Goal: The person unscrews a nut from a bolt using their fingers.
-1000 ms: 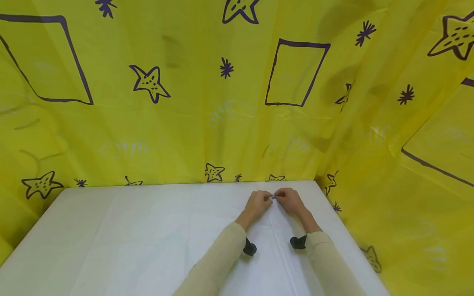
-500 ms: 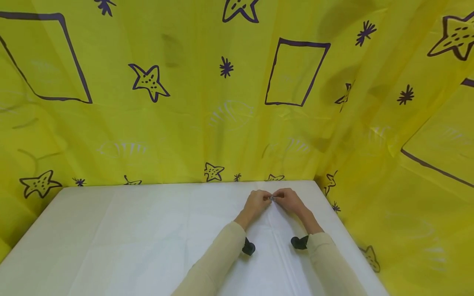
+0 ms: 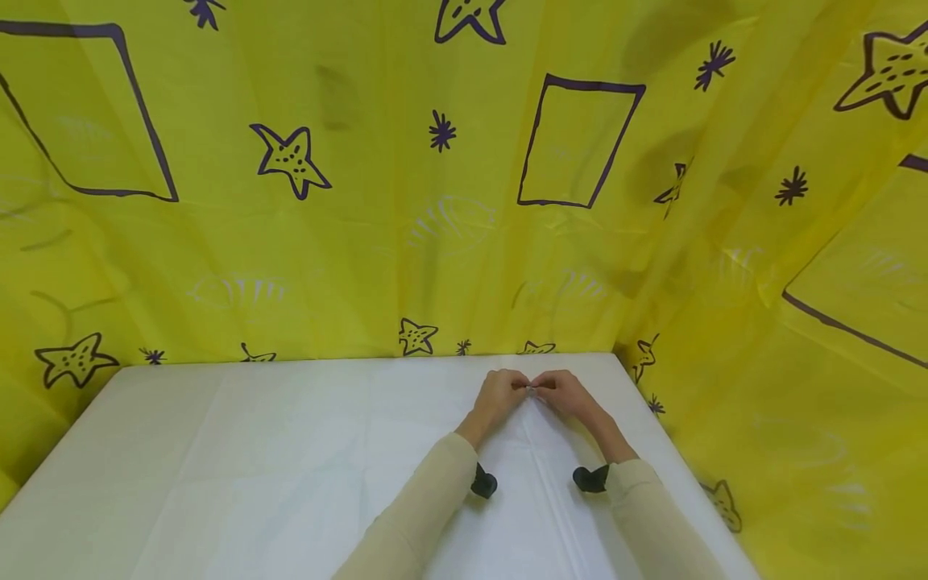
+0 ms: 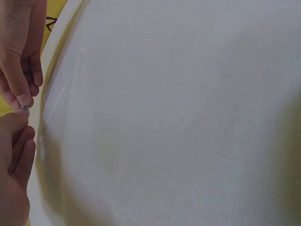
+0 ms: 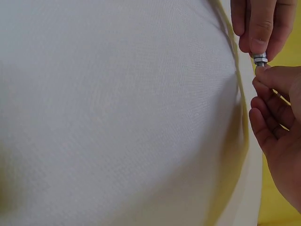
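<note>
My left hand (image 3: 500,396) pinches one end of small silver-coloured, ringed metal fitting (image 5: 260,60) between thumb and fingers. My right hand (image 3: 569,396) pinches opposite end with thumb and fingertip; its other fingers curve loosely. Both grips closed on fitting, fingertips very near each other. Fitting is between my hands, near far edge of white cloth-covered table (image 3: 254,467), toward right corner. Whether fitting touches table, I cannot tell. Long cream sleeves (image 3: 420,503) cover my forearms. Behind table hangs yellow star-patterned curtain (image 3: 348,242).
</note>
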The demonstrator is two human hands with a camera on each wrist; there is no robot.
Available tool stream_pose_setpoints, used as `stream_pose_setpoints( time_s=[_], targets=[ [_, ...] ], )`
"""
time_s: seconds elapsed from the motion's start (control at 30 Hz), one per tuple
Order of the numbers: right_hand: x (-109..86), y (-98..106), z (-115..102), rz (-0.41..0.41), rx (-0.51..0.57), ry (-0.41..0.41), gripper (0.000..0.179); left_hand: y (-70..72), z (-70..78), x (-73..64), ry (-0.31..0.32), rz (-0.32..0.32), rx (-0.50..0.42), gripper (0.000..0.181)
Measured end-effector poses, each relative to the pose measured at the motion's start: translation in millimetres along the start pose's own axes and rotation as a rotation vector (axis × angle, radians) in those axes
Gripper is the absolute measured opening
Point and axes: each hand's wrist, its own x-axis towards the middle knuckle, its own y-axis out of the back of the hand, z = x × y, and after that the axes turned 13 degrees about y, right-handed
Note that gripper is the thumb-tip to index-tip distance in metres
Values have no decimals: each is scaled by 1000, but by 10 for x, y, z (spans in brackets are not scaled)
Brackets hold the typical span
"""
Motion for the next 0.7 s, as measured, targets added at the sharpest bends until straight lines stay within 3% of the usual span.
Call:
stream_pose_setpoints(
  time_s=[0.3,0.7],
  targets=[
    [36,4,-54,16,4,79,13,71,-11,1,-66,41,-17,11],
    [38,22,-217,31,1,81,15,223,-14,-19,-143,41,7,9]
  ],
)
